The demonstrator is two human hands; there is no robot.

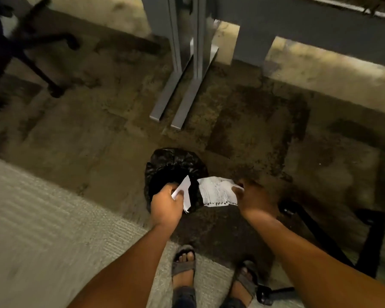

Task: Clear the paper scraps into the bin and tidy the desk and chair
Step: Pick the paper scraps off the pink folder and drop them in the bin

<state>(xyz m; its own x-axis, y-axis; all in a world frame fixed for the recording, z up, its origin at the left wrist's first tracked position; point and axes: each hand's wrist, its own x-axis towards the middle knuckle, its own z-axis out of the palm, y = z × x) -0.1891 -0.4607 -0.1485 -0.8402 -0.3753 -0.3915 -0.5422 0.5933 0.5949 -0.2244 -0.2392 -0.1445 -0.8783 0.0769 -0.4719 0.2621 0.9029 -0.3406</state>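
With the left hand (165,203) pinching a small paper scrap (183,192) over the black-lined bin (171,163) and the right hand (253,196) gripping a larger printed scrap (218,192) beside its rim, the larger one may flutter onto the carpet (98,141) if released there.

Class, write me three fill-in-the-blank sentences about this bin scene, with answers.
1. The left hand grips a folded paper scrap over the ____.
2. The bin liner is ____ in colour.
3. The right hand holds a printed paper sheet by its ____ edge.

Answers: bin; black; right
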